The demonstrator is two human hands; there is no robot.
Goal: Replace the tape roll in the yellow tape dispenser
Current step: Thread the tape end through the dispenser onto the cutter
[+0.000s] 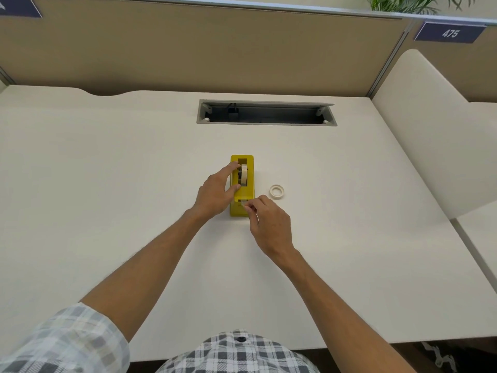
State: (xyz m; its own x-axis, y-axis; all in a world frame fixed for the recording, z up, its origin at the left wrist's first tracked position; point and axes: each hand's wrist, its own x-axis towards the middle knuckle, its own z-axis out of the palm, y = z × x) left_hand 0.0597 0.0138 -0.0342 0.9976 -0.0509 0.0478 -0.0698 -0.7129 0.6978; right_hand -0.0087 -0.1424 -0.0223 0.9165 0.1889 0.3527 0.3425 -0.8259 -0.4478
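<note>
The yellow tape dispenser (248,193) lies lengthwise on the white desk (107,170), its cutter end toward me. A cream tape roll (244,174) on a dark hub sits in its slot. My left hand (215,195) grips the dispenser's left side, index finger and thumb resting at the slot. My right hand (270,224) pinches the clear tape end (244,203) at the cutter with thumb and index finger. A second, nearly flat tape ring (276,191) lies on the desk just right of the dispenser, touching nothing.
An open cable tray (266,114) is recessed in the desk behind the dispenser. A beige partition (215,49) closes the far side. A cream side panel (430,130) rises at the right. The near desk edge runs by my checked shirt.
</note>
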